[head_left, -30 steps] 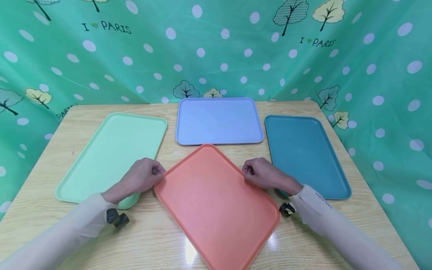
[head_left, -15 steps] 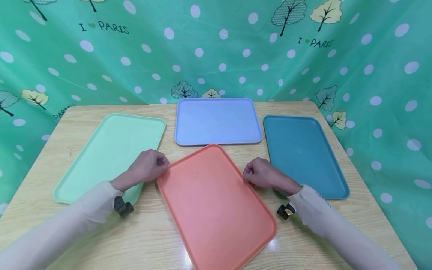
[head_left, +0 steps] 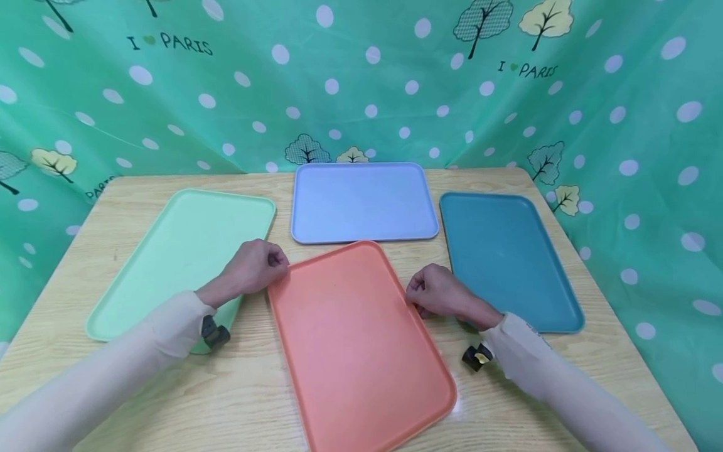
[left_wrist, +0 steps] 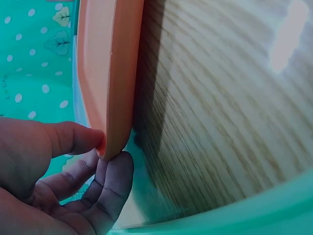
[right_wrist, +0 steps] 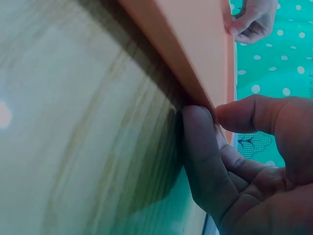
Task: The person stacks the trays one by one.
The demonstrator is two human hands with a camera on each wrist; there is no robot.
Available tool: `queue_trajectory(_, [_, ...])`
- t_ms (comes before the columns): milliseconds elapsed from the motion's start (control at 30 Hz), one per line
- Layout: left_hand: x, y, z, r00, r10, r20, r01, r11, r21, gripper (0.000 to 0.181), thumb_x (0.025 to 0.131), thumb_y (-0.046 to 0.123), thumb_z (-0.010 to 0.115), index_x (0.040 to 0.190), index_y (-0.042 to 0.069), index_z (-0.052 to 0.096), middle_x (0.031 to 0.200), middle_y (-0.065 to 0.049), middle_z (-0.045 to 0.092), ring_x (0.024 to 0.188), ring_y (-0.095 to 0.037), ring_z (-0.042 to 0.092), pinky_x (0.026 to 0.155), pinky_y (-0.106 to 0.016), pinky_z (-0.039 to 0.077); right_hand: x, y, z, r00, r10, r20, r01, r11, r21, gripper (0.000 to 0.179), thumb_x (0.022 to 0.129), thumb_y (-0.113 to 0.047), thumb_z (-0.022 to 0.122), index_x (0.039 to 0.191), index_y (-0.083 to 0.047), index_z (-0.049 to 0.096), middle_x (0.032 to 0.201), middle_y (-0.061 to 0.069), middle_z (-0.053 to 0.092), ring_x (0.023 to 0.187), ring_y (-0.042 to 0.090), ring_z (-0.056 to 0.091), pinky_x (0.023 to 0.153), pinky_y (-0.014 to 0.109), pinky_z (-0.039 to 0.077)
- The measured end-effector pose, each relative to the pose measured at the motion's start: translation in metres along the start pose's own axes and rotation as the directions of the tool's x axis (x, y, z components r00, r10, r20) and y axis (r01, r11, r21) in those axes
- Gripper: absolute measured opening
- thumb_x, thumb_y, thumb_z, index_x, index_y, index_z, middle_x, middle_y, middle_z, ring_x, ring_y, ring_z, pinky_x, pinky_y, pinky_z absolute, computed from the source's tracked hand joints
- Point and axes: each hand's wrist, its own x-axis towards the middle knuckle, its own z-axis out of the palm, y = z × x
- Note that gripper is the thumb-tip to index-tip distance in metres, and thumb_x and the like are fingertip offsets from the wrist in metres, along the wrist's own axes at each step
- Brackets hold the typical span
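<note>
A coral-red rectangular tray [head_left: 361, 345] lies turned at an angle in the middle of the table, its near end cut off by the frame's bottom. My left hand [head_left: 257, 267] pinches its far left corner; in the left wrist view the thumb [left_wrist: 80, 139] presses inside the rim and fingers curl beneath. On the opposite long side, my right hand [head_left: 440, 290] pinches the rim between thumb and index finger, as the right wrist view shows with the tray's side wall [right_wrist: 171, 49] running up from the fingertips.
A mint green tray [head_left: 198, 251] lies to the left, partly under my left forearm. Behind is a lavender-blue tray [head_left: 364, 201], close to the red tray's far corner. A dark teal tray [head_left: 508, 263] lies on the right. Green polka-dot cloth [head_left: 361, 81] hangs around the wooden table [head_left: 237, 402].
The red tray has swung clockwise, nearer to straight. My left hand has moved forward and slightly right with its corner, while my right hand has stayed nearly in place on the rim.
</note>
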Motion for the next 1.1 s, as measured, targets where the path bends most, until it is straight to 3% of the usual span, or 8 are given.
queue_trajectory(533, [0.022,-0.001,0.007,0.995,0.008,-0.098,-0.006,1.000,0.025,0.010,0.085,0.012,0.070,0.077,0.007,0.072,0.072,-0.004,0.070,0.068,-0.016,0.061,0.065,-0.027,0.046,-0.001,0.001,0.003,0.999,0.042,-0.033,-0.041,0.999,0.028,0.019,0.087,-0.009,0.061,0.073,-0.004,0.073,0.060,0.005,0.068,0.052,0.012,0.064,0.052,0.028,0.055])
queue_trajectory(1100, [0.036,0.000,0.004,0.993,0.029,-0.115,-0.022,0.997,0.069,0.015,0.083,0.014,0.073,0.069,0.007,0.071,0.068,-0.004,0.069,0.063,-0.017,0.059,0.062,-0.027,0.045,-0.001,0.002,0.006,0.998,0.060,-0.014,-0.059,0.996,0.065,0.020,0.087,-0.006,0.060,0.071,-0.003,0.072,0.059,0.005,0.067,0.051,0.011,0.063,0.051,0.027,0.055])
